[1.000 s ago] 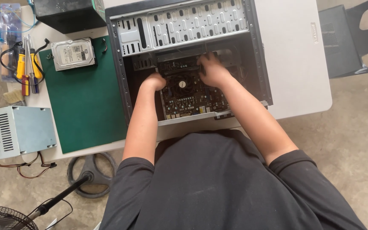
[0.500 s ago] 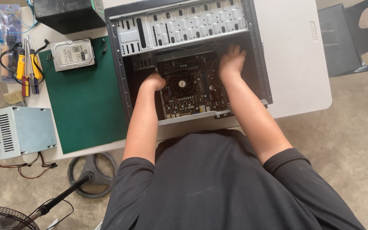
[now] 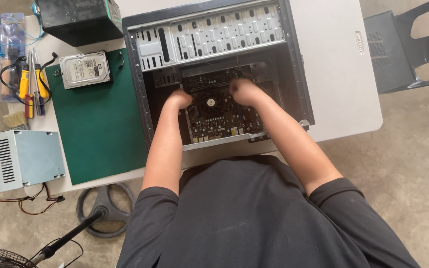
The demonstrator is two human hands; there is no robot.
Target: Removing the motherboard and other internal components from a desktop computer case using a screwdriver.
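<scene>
Our right hand (image 3: 244, 92) has come back from the case's (image 3: 294, 74) right wall to the board's (image 3: 214, 116) top edge; our left hand (image 3: 178, 98) hasn't moved. Both curl on the board's edges inside the case, though we cannot tell how firmly. Uneven pulling could flex the board or scrape it on the drive cage (image 3: 224, 32)
</scene>
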